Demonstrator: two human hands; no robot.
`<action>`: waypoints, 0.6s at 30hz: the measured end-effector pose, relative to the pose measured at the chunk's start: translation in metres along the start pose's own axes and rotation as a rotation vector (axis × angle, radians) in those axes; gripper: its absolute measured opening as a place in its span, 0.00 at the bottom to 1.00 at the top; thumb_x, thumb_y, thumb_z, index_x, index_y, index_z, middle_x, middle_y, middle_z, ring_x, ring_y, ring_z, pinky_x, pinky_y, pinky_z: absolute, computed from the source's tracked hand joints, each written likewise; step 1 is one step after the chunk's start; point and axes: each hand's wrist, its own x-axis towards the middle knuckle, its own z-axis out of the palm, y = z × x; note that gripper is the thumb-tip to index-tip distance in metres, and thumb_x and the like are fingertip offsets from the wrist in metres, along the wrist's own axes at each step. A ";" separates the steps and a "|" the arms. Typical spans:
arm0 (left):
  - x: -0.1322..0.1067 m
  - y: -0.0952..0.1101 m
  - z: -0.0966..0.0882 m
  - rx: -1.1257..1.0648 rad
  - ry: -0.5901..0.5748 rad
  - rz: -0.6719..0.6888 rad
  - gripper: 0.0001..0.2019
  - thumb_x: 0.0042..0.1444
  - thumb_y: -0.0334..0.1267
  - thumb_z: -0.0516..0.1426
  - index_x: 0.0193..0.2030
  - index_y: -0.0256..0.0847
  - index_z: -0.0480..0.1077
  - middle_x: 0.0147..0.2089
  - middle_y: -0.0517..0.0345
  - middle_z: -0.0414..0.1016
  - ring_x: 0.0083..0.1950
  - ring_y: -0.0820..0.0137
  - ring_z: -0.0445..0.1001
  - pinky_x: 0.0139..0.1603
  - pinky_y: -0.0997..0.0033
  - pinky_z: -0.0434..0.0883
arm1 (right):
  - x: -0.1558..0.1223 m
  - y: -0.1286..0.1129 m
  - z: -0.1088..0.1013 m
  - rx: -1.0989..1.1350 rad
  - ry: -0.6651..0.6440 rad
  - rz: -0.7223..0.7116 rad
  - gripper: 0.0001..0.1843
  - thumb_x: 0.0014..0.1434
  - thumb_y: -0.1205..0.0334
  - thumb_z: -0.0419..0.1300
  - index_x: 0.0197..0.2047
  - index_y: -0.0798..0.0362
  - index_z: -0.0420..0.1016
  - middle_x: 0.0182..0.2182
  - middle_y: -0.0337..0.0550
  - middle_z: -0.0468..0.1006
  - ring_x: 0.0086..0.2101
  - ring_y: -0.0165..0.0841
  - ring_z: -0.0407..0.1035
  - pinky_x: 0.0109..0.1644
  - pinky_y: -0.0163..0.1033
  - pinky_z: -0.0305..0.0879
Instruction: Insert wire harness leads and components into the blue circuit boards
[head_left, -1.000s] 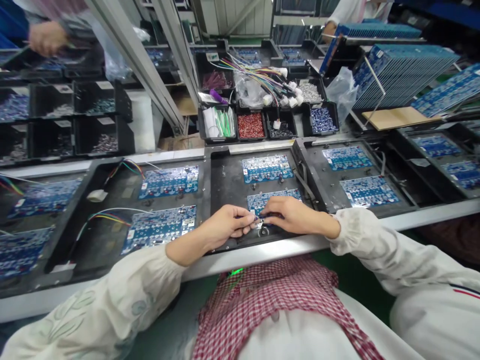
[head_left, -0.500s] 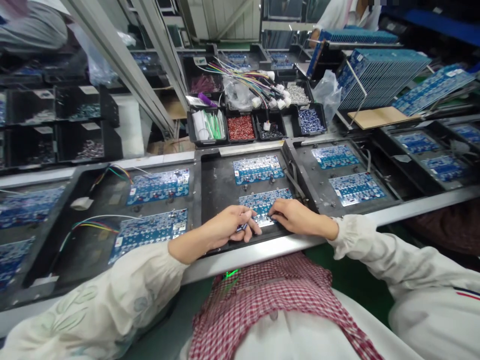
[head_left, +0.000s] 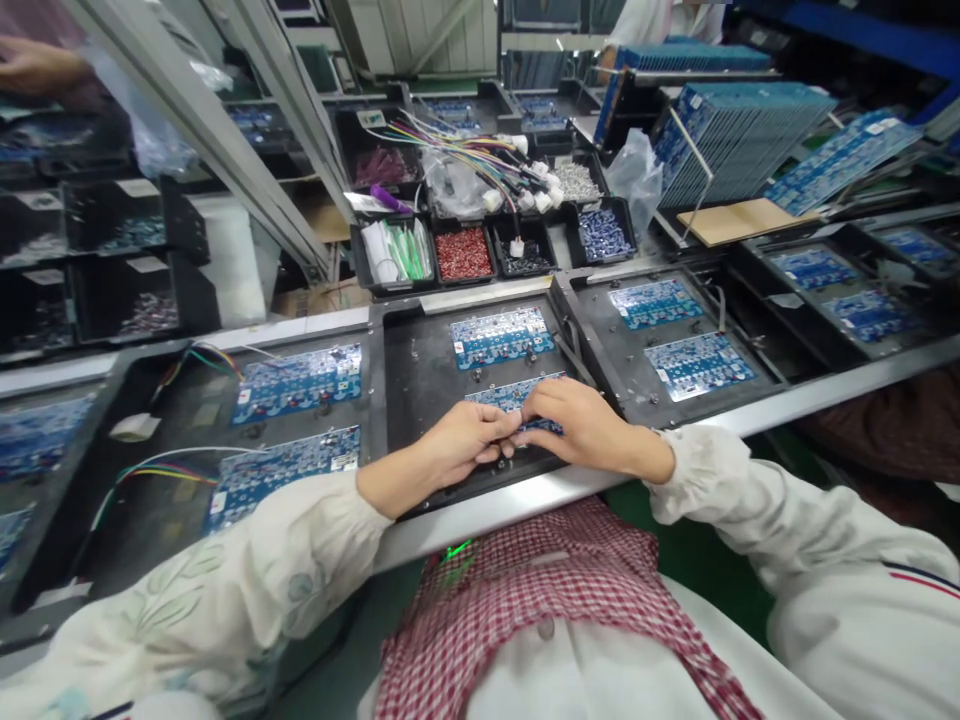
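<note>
Both my hands meet over the near blue circuit board (head_left: 501,394) in the black tray (head_left: 420,380) right in front of me. My left hand (head_left: 469,442) is curled, fingertips pinched on small parts I cannot make out. My right hand (head_left: 574,425) lies over the board's right half, fingers bent down onto it and touching the left fingertips. A second blue board (head_left: 501,337) lies farther back in the same tray, uncovered.
More trays with blue boards sit left (head_left: 296,383) and right (head_left: 679,335) on the line. Behind are bins of red parts (head_left: 463,252), blue parts (head_left: 604,234), green-white pieces (head_left: 397,252) and coloured wire harnesses (head_left: 480,150). Stacked boards (head_left: 739,140) stand at back right. Another person's hand (head_left: 34,65) is far left.
My hands have closed together over the near board, the right hand shifting left to meet the left fingertips. The view has swung slightly, sliding the scene leftward.
</note>
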 end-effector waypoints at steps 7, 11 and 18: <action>0.010 0.010 0.000 -0.013 0.059 0.015 0.10 0.54 0.37 0.58 0.29 0.30 0.69 0.21 0.60 0.64 0.16 0.84 0.56 0.13 0.84 0.44 | -0.019 0.022 -0.002 -0.378 -0.168 0.162 0.14 0.62 0.59 0.51 0.29 0.55 0.73 0.27 0.43 0.74 0.34 0.34 0.64 0.48 0.43 0.48; 0.012 0.009 -0.002 -0.045 -0.004 0.019 0.09 0.54 0.37 0.57 0.30 0.30 0.69 0.21 0.62 0.61 0.16 0.84 0.54 0.12 0.83 0.44 | -0.023 0.023 -0.002 -0.394 -0.183 0.149 0.14 0.61 0.60 0.51 0.29 0.55 0.72 0.28 0.44 0.75 0.34 0.34 0.64 0.50 0.43 0.47; 0.009 0.002 -0.005 -0.050 -0.041 0.001 0.13 0.50 0.42 0.60 0.30 0.31 0.68 0.22 0.62 0.62 0.17 0.84 0.54 0.14 0.83 0.44 | -0.023 0.022 -0.003 -0.351 -0.154 0.125 0.12 0.60 0.62 0.52 0.28 0.55 0.72 0.27 0.44 0.74 0.34 0.34 0.63 0.50 0.44 0.48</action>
